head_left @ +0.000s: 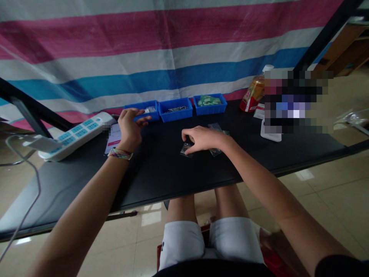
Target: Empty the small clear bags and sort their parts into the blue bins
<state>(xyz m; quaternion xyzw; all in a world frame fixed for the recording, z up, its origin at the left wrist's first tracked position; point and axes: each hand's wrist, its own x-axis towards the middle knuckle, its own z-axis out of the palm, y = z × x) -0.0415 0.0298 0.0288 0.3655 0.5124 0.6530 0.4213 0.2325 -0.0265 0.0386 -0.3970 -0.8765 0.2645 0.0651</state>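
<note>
My left hand (130, 125) hovers at the left blue bin (155, 115), its fingers stretched and apart, with nothing visible in them. That bin has small whitish clear items in it, partly hidden by the hand. Over the black table (161, 165), my right hand (203, 137) arches with thumb and index finger spread. Its thumb is at a small clear bag (183, 150) with thin metal pieces inside; whether it touches cannot be told. More small bags (215, 152) lie beneath and behind this hand, partly covered.
The middle blue bin (178, 115) has metal screws or pins, the right blue bin (211, 109) green-and-white packets. A power strip (77, 134) and a phone (113, 138) are at left. A drink bottle (253, 92) and a white object (271, 132) stand at right. Striped sheeting (173, 46) hangs behind.
</note>
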